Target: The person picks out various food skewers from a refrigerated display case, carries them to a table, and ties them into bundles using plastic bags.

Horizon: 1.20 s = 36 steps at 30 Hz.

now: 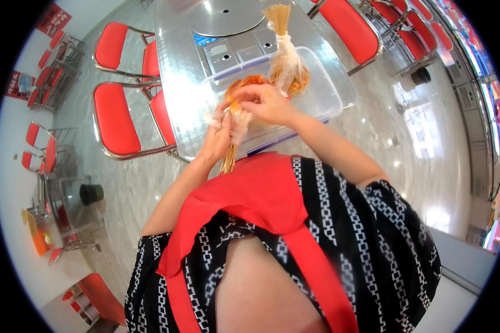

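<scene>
My left hand [219, 135] grips the gathered neck of a clear plastic bag [239, 127], from which a bundle of thin wooden skewers [229, 159] sticks out towards me. My right hand [266, 104] is bent over the same bag, its fingertips at the plastic near the orange-red food [246, 81]; whether they pinch it cannot be made out. A second bag [287, 62] of skewered food stands to the right of my hands, its skewers [278, 18] pointing away from me. Both bags are in or over a clear plastic tub [325, 89].
The tub stands on a metal-topped table [179, 62] with a round lid [227, 16] and recessed panels set in it. Red padded chairs [116, 118] stand left, and another red chair [350, 29] stands right. A black bin [91, 194] is on the floor at left.
</scene>
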Available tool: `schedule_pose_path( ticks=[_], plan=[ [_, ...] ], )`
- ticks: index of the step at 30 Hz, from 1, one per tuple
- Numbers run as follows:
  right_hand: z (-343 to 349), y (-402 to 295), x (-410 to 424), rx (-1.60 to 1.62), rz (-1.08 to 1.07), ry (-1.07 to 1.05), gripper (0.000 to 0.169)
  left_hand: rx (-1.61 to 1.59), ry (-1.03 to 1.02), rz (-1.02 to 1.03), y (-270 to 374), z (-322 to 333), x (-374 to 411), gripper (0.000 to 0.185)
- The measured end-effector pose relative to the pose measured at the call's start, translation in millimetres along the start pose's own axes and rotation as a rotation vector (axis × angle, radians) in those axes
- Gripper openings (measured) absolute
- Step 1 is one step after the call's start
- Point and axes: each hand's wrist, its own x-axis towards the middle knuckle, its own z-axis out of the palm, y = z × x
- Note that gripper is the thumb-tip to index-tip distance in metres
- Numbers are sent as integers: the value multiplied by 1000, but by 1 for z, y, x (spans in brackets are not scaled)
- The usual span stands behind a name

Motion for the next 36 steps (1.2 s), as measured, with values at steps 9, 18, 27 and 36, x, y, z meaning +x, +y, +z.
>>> schedule_pose_path(
  ticks=[9,18,27,36],
  plan=[
    [3,16,7,301,366,-287,18,-232,4,155,2,9,2,39],
    [22,27,8,-221,166,73,15,363,176,126,4,8,8,35],
    [14,16,9,-272,57,123,13,-611,-397,-317,6,-27,20,28],
    [10,10,1,115,-10,157,10,-715,-264,-280,-4,-28,9,10]
  ],
)
